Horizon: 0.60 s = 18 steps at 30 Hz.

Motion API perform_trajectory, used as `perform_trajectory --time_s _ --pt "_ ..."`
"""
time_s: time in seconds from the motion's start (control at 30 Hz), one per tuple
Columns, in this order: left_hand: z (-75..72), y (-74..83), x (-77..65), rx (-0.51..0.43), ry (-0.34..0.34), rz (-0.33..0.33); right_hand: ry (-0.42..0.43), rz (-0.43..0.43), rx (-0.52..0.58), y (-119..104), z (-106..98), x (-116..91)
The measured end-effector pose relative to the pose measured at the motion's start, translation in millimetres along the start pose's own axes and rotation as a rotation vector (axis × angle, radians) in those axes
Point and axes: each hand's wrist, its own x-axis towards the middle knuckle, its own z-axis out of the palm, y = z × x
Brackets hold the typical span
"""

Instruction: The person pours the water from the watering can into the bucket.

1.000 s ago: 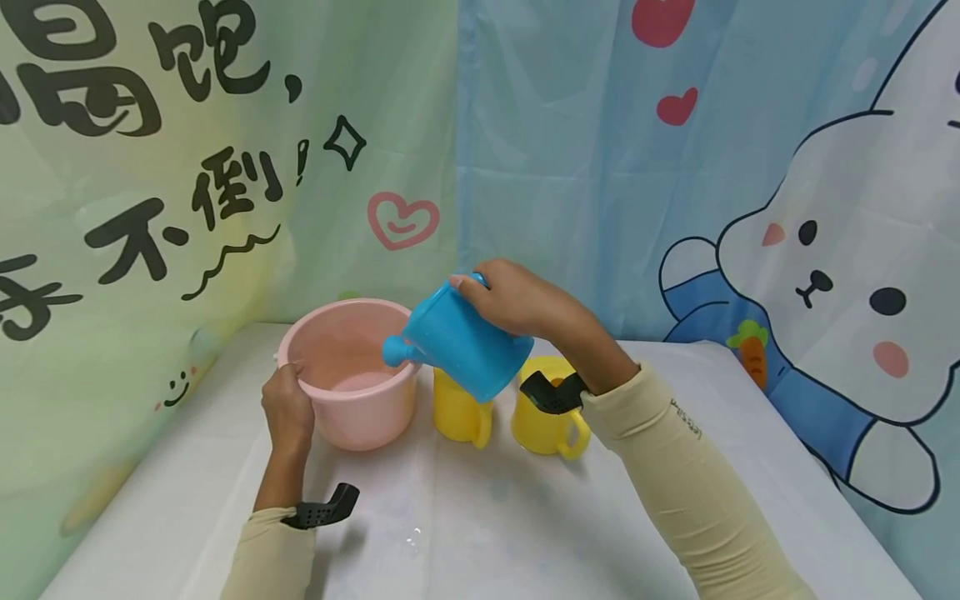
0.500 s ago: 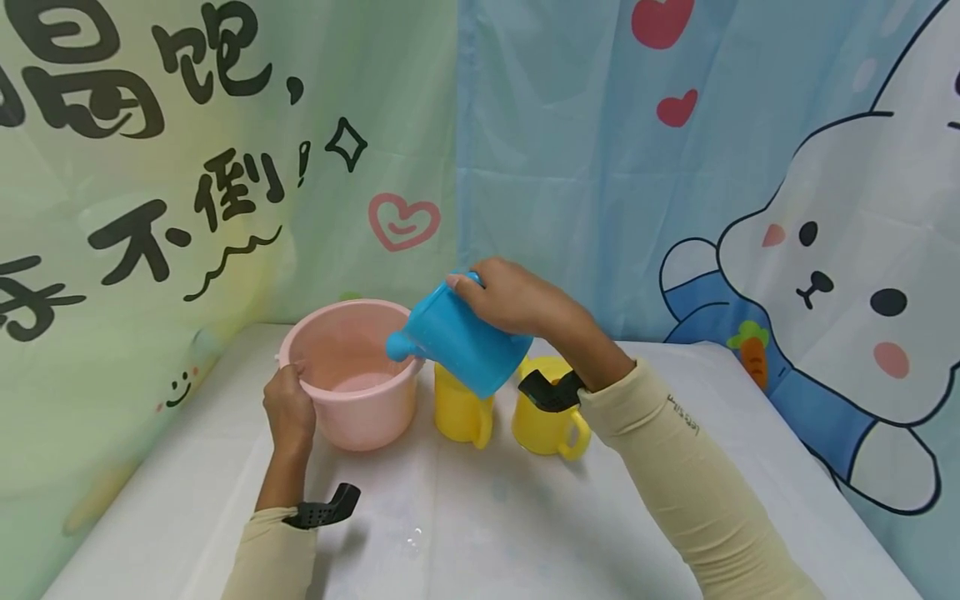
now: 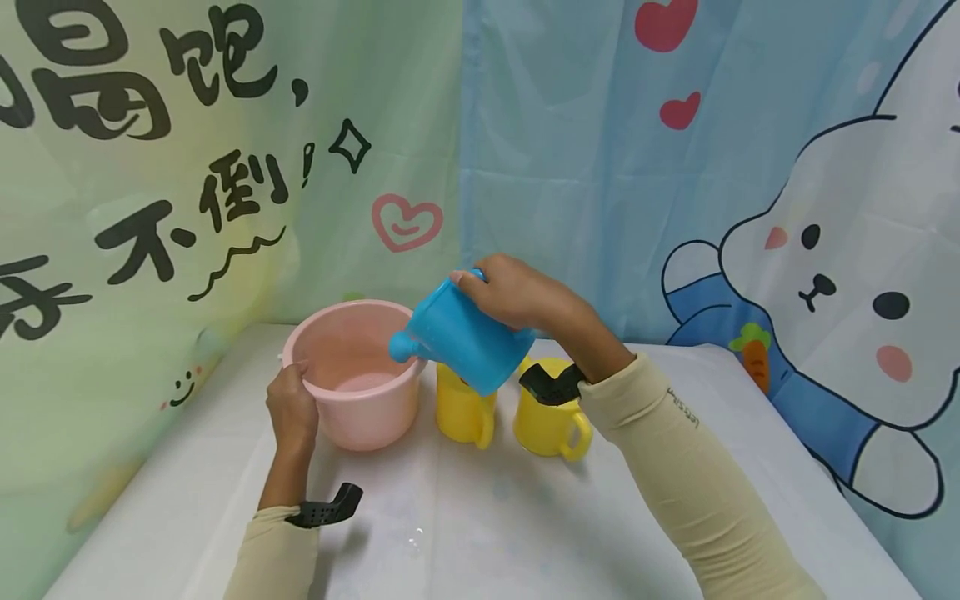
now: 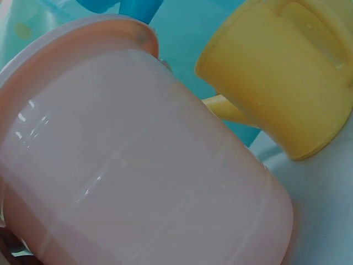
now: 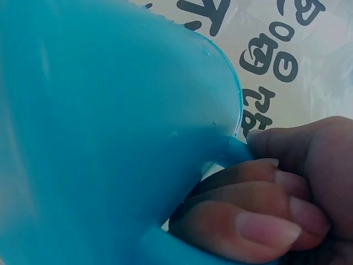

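My right hand [image 3: 512, 292] grips the handle of a blue watering can [image 3: 468, 342], fingers curled round it in the right wrist view. The can is tilted to the left, its round spout head [image 3: 402, 347] at the right rim of a pink bucket [image 3: 371, 417]. At the bucket's left rim, my left hand [image 3: 292, 404] holds on with its fingers curled. In the left wrist view the bucket's wall [image 4: 138, 149] fills most of the picture and that hand is nearly all hidden. Water drops cling near the blue can's rim [image 5: 240, 105] in the right wrist view.
Two yellow watering cans [image 3: 457, 412] [image 3: 540, 425] stand right of the bucket, partly behind the blue can and right wrist. A few water drops [image 3: 415, 540] lie on the white tabletop [image 3: 480, 533] in front. A printed cloth [image 3: 540, 167] hangs behind.
The blue watering can has risen very slightly, and its spout head has edged right relative to the bucket. Both hands keep their grip; the bucket stays in place.
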Motion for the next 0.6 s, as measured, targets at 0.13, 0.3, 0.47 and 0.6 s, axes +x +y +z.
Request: perform_trajectory --time_s 0.13,0.3,0.47,0.6 --pt "0.9 0.0 -0.8 0.003 0.004 0.003 -0.012 0.010 0.025 1.4 -0.3 1.1" --pt "1.3 -1.0 -1.3 -0.002 -0.002 0.021 -0.016 0.014 0.038 1.4 -0.4 0.2" --pt "0.8 -1.3 -2.1 0.000 0.003 0.026 -0.031 0.006 0.048 0.5 -1.4 -0.5" --pt "0.4 -0.2 -1.7 -0.003 0.007 0.018 -0.037 0.016 0.049 0.7 -3.1 1.2"
